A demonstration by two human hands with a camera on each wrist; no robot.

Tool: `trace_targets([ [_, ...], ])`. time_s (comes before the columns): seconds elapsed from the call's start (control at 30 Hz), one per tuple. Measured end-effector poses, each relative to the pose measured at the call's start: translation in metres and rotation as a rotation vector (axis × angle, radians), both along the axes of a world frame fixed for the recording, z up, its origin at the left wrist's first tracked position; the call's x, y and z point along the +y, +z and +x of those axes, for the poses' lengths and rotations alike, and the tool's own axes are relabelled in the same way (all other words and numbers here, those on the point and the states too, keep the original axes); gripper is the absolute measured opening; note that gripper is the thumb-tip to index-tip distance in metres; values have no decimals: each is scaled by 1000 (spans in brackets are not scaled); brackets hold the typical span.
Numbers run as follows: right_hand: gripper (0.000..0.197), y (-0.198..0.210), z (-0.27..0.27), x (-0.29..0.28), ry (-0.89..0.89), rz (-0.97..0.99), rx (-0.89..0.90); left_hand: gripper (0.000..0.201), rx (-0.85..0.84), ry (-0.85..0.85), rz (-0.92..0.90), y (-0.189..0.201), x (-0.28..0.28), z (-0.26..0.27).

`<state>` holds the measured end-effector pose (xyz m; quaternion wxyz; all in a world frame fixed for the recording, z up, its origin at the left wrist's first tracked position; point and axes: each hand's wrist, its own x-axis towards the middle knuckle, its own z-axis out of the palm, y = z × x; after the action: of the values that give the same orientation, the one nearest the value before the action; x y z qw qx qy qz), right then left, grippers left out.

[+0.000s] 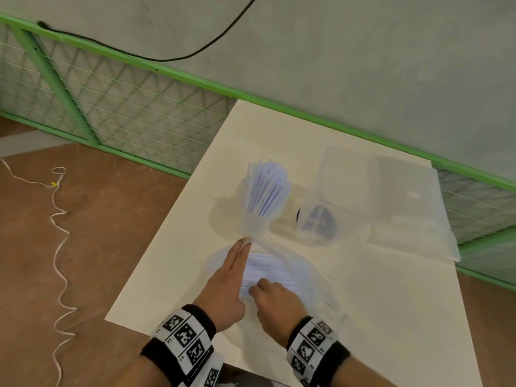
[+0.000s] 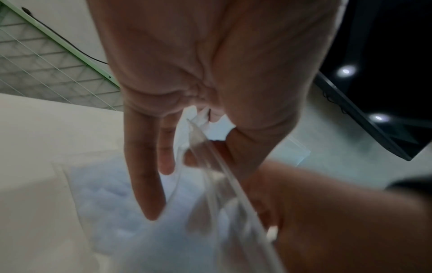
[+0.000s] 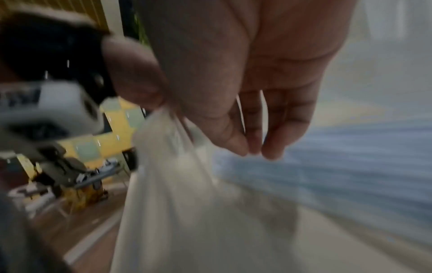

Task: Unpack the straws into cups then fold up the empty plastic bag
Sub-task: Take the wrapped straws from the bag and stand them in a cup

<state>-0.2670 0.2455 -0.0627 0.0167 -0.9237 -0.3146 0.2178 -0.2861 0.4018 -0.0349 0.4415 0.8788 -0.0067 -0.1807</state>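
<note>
A clear cup (image 1: 259, 220) stands mid-table with a fan of pale blue straws (image 1: 268, 188) in it. In front of it lies the clear plastic bag (image 1: 300, 270), more straws (image 1: 265, 268) lying flat inside. My left hand (image 1: 243, 247) pinches the bag's raised edge (image 2: 210, 162) between thumb and forefinger, with the other fingers (image 2: 149, 184) held straight. Beside it, my right hand (image 1: 262, 287) has its fingertips gathered on the bag over the straws. In the right wrist view, plastic (image 3: 177, 166) bunches up between the thumb and fingers (image 3: 275, 140), and the straws (image 3: 339, 166) lie beyond.
A second clear cup (image 1: 318, 220) with a blue label lies on its side to the right of the upright one. Behind it sit a clear plastic box (image 1: 346, 174) and another flat plastic bag (image 1: 413, 213). A green mesh fence (image 1: 125, 107) runs behind the white table (image 1: 391, 303).
</note>
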Motion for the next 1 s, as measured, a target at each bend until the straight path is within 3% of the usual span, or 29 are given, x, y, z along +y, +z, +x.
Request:
trace_targets([
  [0.13, 56, -35, -10, -11, -62, -8, -127, 114, -25, -14, 12, -3, -5, 2],
  [0.5, 25, -38, -12, -3, -154, -55, -248, 113, -37, -10, 39, -3, -5, 1],
  [1.0, 27, -37, -12, 5, -159, -83, -280, 111, -44, -2, 40, 1, 0, -3],
])
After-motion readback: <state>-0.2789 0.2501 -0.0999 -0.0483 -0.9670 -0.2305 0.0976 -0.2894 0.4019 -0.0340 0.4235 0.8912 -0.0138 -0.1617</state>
